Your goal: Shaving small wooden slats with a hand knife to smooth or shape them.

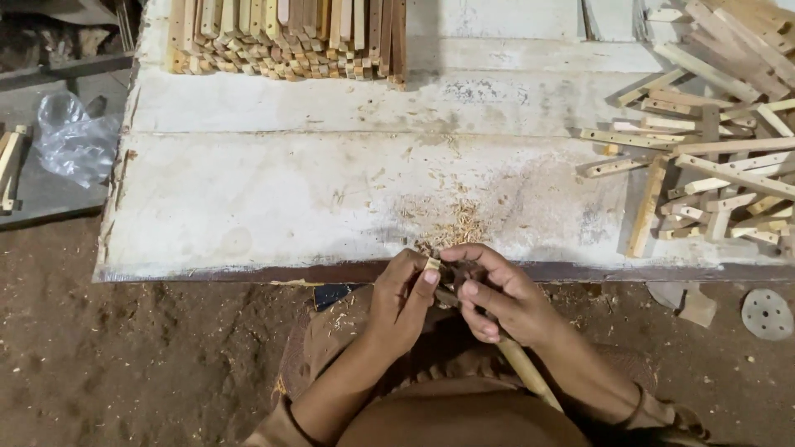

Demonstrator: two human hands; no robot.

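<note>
- clear plastic bag (73,136), crumpled, on the low dark ledge left of the table (273,190); no label can be made out on it
- table: white, worn board top, near edge just above the hands
- left hand (403,300) fingers curled shut around a small wooden piece (432,264); thumb pressed on its pale end
- right hand (497,296) closed on a wooden-handled tool (522,364); fingers wrapped near its front, handle runs back down to the right past the wrist
- tool's working end hidden between the two hands, can't tell its type
- both hands close together, touching at the small wooden piece, just below the table's near edge, over the person's lap
- wood shavings (454,225) in a small heap on the table right above the hands; some also on the brown clothing at the lap
- neat stack of wooden sticks (286,37) at far table edge, top centre-left, ends facing the camera
- loose pile of wooden slats (716,161) at the right side of the table, criss-crossed, some with small holes
- round grey disc (767,314) with holes on the dirt floor (166,356), lower right
- few sticks (10,165) on the ledge at far left
</note>
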